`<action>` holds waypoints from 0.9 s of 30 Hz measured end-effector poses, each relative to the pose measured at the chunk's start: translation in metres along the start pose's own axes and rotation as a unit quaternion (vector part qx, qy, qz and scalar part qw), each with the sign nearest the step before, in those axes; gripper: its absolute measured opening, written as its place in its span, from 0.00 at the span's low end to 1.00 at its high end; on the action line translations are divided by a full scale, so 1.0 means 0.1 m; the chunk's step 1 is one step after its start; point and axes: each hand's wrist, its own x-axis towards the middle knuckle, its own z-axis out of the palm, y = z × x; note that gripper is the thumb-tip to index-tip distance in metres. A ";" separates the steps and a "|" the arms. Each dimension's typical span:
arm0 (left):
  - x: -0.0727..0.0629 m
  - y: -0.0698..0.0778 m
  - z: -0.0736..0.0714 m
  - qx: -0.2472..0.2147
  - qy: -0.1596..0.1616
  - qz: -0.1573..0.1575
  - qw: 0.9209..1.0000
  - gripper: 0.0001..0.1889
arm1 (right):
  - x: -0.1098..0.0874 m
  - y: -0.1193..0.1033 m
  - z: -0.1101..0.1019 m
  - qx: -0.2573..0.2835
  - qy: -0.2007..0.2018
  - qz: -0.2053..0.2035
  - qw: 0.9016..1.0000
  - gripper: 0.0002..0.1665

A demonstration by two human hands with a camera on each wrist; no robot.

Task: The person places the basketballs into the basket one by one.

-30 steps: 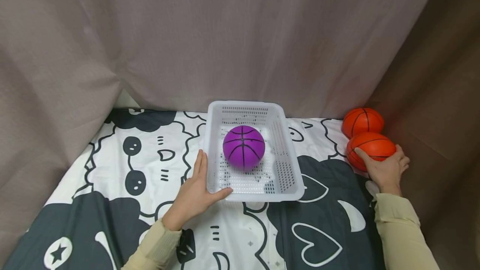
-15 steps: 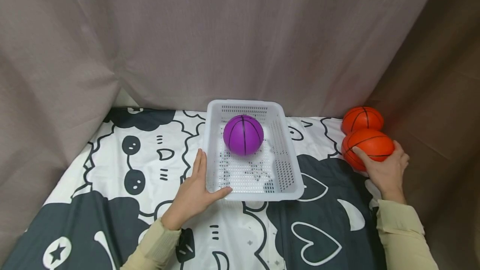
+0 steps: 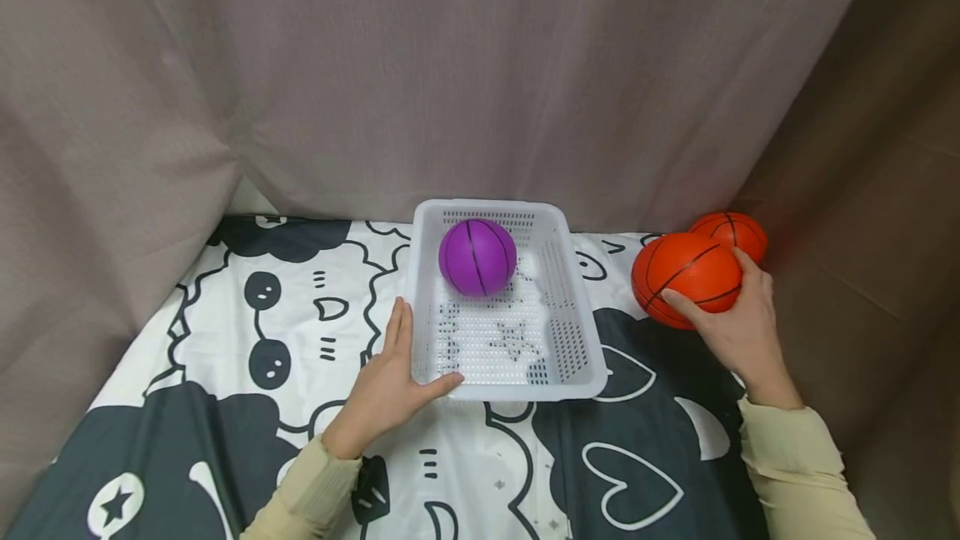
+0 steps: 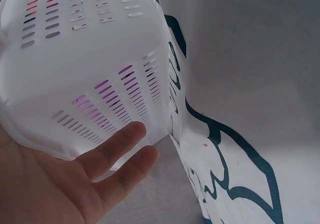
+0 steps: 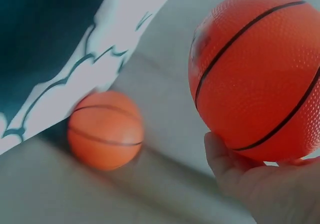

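Note:
In the head view, my right hand [image 3: 738,336] grips an orange toy basketball [image 3: 686,277] from its right side, thumb toward me. The held ball [image 5: 260,78] fills the right of the right wrist view. A second orange basketball [image 3: 735,232] lies behind it, partly covered by it in the head view. At the left front corner of a white perforated plastic basket [image 3: 510,392] is my left hand [image 3: 382,398], its straight fingers along the side wall and its thumb at the front rim. Inside the basket sits a purple basketball [image 3: 477,258], toward the back left.
A black-and-white cartoon-print cloth [image 3: 442,465] covers the table. Grey-brown curtains [image 3: 480,73] hang behind it, and a darker curtain [image 3: 877,315] borders the right side close to the second orange ball.
My right hand has carried the nearer orange basketball leftward and a little back from its place. The purple ball has rolled toward the back of the basket. My left hand stays put.

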 end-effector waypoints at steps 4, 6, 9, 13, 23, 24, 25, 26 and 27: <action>0.01 0.00 0.00 0.003 0.004 0.002 1.000 0.67 | -0.05 -0.16 0.10 0.014 -0.004 -0.064 0.998 0.63; 0.01 0.01 0.00 0.001 0.005 0.002 1.000 0.67 | -0.08 -0.23 0.16 0.019 -0.010 -0.093 0.995 0.63; 0.01 0.01 0.00 0.000 0.003 0.000 1.000 0.67 | -0.13 -0.32 0.24 0.029 -0.021 -0.131 0.991 0.63; 0.00 0.01 0.00 -0.001 -0.002 0.000 1.000 0.67 | -0.21 -0.45 0.34 0.048 -0.035 -0.181 0.982 0.63; -0.01 0.01 -0.01 -0.002 -0.007 -0.008 1.000 0.66 | -0.37 -0.85 0.58 -0.004 -0.080 -0.336 0.938 0.67; -0.01 0.01 -0.01 -0.003 -0.008 -0.007 1.000 0.66 | -0.39 -0.87 0.60 -0.009 -0.089 -0.340 0.936 0.66; -0.01 0.01 -0.01 -0.004 -0.007 -0.007 1.000 0.66 | -0.40 -0.89 0.63 -0.013 -0.097 -0.344 0.934 0.66; 0.00 0.01 -0.01 -0.004 -0.007 -0.007 1.000 0.66 | -0.41 -0.91 0.65 -0.018 -0.104 -0.345 0.933 0.65; 0.00 0.01 -0.01 -0.004 -0.006 -0.006 1.000 0.66 | -0.42 -0.93 0.67 -0.024 -0.108 -0.347 0.931 0.65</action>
